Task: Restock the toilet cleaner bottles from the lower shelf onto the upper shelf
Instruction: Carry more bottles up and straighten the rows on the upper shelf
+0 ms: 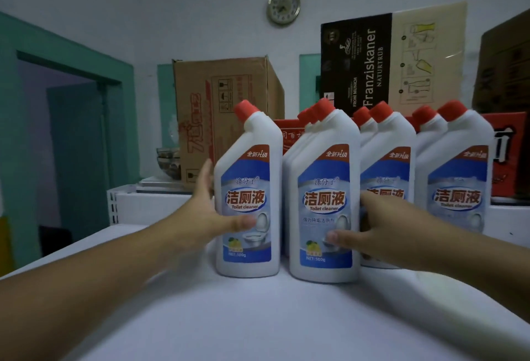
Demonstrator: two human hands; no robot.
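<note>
Several white toilet cleaner bottles with red caps and blue labels stand in rows on the white upper shelf [258, 317]. My left hand [209, 214] grips the leftmost bottle [248, 188] from its left side, thumb across the label. My right hand [375, 226] grips the second front bottle [325, 197] from its right side, thumb on the label. More bottles [453, 177] stand to the right and behind, partly hidden. The lower shelf is out of view.
Behind the bottles stand a brown cardboard box [226, 108], a black and tan beer carton [393, 65] and a red box [504, 151]. Metal bowls [169, 160] sit at the left. A clock [284, 6] hangs on the wall. A green doorway [71, 131] opens at the left.
</note>
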